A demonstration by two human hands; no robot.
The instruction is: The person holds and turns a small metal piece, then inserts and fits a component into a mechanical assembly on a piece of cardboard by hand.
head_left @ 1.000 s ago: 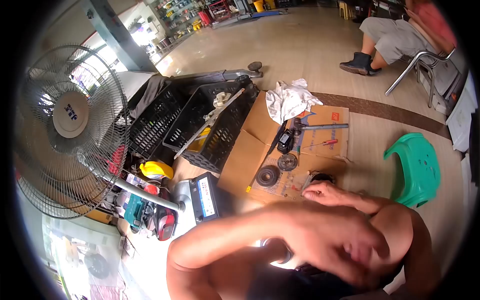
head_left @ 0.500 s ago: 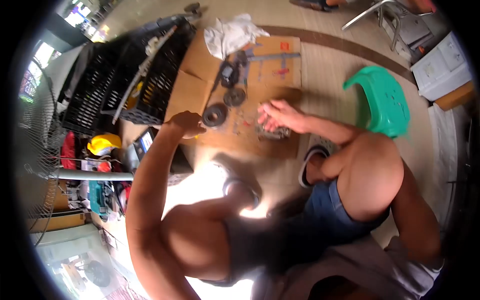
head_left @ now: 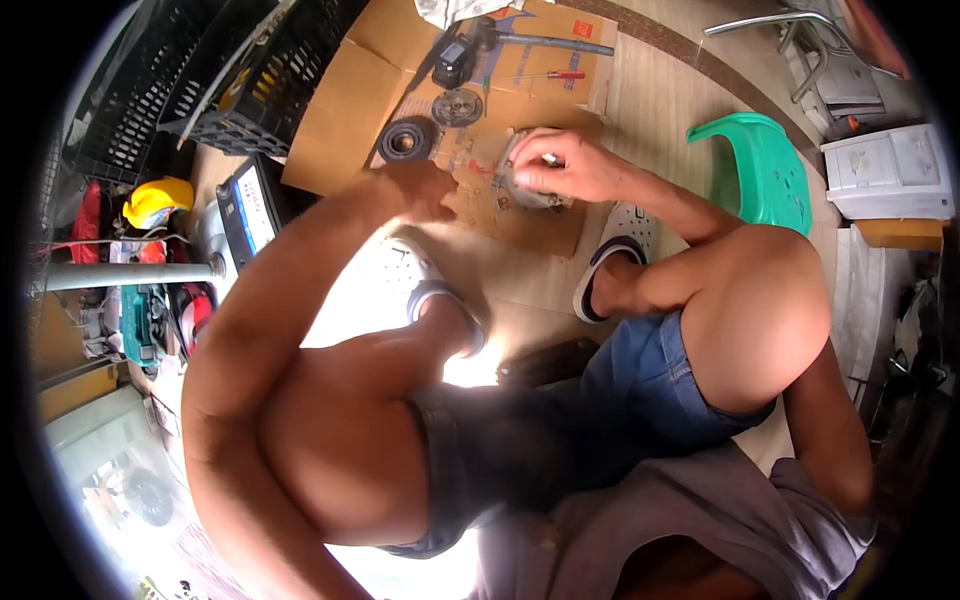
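Note:
My left hand (head_left: pixel 415 190) hovers low over the near left part of a cardboard sheet (head_left: pixel 340 130), fingers loosely bent and apart, with nothing visible in them. Just beyond it lies a dark ring-shaped part (head_left: pixel 404 140), and past that a round metal disc (head_left: pixel 457 107). My right hand (head_left: pixel 562 165) is curled above a round metal housing (head_left: pixel 540 196), which it partly covers. A small pale piece shows at its closed fingers, too small to name. Small loose pieces lie on the cardboard between the hands.
Farther up the cardboard are a hammer (head_left: pixel 555 43), a red-handled screwdriver (head_left: pixel 566 75) and a black device (head_left: pixel 453 62). Black crates (head_left: pixel 235 115) stand at left, near a boxed item (head_left: pixel 258 210). A green stool (head_left: pixel 765 175) stands at right.
The view has shifted, so the cardboard sits higher in it. My left hand has come right, nearer the small pieces. My right hand has closed more over the metal housing.

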